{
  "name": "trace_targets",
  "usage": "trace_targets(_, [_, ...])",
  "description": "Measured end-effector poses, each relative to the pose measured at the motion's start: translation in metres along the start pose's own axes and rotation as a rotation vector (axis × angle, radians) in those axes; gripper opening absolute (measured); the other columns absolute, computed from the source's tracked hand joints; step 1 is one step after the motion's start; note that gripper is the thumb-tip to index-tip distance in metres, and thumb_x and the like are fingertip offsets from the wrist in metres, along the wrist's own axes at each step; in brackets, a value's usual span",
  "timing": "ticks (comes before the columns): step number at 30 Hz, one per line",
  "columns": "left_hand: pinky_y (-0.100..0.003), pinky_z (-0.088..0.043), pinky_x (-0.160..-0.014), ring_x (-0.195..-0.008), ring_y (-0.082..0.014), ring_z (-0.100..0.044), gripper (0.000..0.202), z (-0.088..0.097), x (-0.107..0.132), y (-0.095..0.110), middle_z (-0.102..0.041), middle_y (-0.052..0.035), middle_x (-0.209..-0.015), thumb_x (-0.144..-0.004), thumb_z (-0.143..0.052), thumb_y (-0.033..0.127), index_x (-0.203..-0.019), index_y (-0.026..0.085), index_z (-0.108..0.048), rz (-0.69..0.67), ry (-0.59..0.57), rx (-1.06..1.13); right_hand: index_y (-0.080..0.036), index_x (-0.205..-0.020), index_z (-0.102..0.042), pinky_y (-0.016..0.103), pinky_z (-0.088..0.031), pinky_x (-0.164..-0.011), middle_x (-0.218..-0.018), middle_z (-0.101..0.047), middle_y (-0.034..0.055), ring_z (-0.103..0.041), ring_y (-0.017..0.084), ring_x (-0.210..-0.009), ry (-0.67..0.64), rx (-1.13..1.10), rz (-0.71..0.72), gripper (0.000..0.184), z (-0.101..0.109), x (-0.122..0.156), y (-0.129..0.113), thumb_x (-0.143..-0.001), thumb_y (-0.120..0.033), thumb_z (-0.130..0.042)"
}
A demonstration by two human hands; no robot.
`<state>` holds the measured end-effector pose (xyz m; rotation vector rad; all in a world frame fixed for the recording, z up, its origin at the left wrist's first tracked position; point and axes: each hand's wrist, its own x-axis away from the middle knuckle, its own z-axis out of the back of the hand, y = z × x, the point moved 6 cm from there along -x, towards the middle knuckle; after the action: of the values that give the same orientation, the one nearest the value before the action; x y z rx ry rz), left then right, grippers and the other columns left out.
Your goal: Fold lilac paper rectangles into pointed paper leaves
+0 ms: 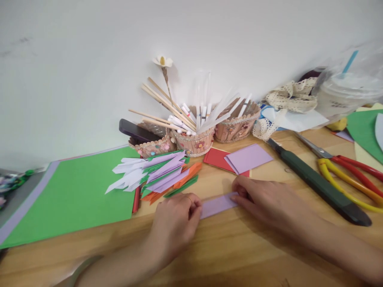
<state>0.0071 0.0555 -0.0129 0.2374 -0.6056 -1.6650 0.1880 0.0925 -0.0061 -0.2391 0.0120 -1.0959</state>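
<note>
A narrow folded strip of lilac paper (218,205) lies flat on the wooden table (227,255). My left hand (175,223) presses on its left end with curled fingers. My right hand (266,201) pinches and presses its right end. Just behind my hands lies a pile of folded pointed paper strips (155,173) in lilac, white, green and orange. A small stack of lilac sheets (248,158) rests on red sheets (216,158) further back.
A large green sheet (72,195) covers the table's left. Small baskets (196,143) with sticks and pens stand by the wall, a phone (134,130) beside them. To the right lie a dark utility knife (317,183), yellow and red scissors (350,171), lace trim (291,97) and a plastic cup (347,93).
</note>
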Motion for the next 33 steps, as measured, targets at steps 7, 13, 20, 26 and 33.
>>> trace_targets(7, [-0.025,-0.035,-0.058,-0.064,-0.0146,-0.056,0.012,0.001,0.001,0.004,-0.063,0.0021,-0.070,-0.084,-0.052,0.017,-0.078,0.020,-0.062,-0.050,0.034,-0.071,-0.021,-0.093,-0.053,0.027,-0.033,-0.049,-0.073,-0.069,-0.0007,-0.065,0.020,-0.061,0.053,0.027,0.054,0.008,-0.003,0.002,-0.002,-0.086,-0.026,-0.054])
trace_targets(13, [-0.026,-0.045,-0.067,-0.082,-0.0174,-0.059,0.022,0.000,0.004,0.013,-0.064,-0.0012,-0.091,-0.087,-0.048,0.012,-0.094,0.023,-0.066,-0.283,0.100,-0.237,-0.019,-0.089,-0.052,0.027,-0.035,-0.048,-0.071,-0.066,0.0001,-0.064,0.020,-0.060,0.144,0.072,0.128,0.009,0.002,0.003,-0.005,-0.083,-0.022,-0.058])
trace_targets(20, [-0.039,-0.038,-0.097,-0.115,-0.0223,-0.048,0.031,-0.009,0.016,0.023,-0.060,0.0060,-0.126,-0.098,-0.039,0.020,-0.121,0.029,-0.058,-0.725,0.315,-0.508,-0.015,-0.087,-0.058,0.031,-0.044,-0.058,-0.077,-0.061,0.0054,-0.058,0.020,-0.068,0.340,0.213,0.443,0.017,0.020,0.017,-0.032,-0.082,-0.005,-0.046])
trace_targets(26, [-0.047,-0.028,-0.104,-0.127,-0.0238,-0.039,0.033,-0.015,0.019,0.022,-0.057,0.0018,-0.131,-0.101,-0.033,0.024,-0.125,0.022,-0.055,-0.748,0.366,-0.602,-0.006,-0.100,-0.059,0.033,-0.044,-0.057,-0.083,-0.065,0.0104,-0.058,0.022,-0.072,0.457,0.342,0.507,0.038,0.008,0.041,-0.067,-0.073,0.002,-0.034])
trace_targets(33, [-0.051,-0.017,-0.108,-0.131,-0.0262,-0.033,0.036,-0.015,0.018,0.024,-0.053,0.0013,-0.135,-0.100,-0.027,0.016,-0.129,0.017,-0.050,-0.791,0.258,-0.638,-0.009,-0.102,-0.061,0.033,-0.041,-0.051,-0.076,-0.064,0.0075,-0.057,0.021,-0.064,0.407,0.432,0.436,0.040,-0.004,0.044,-0.061,-0.074,0.000,-0.034])
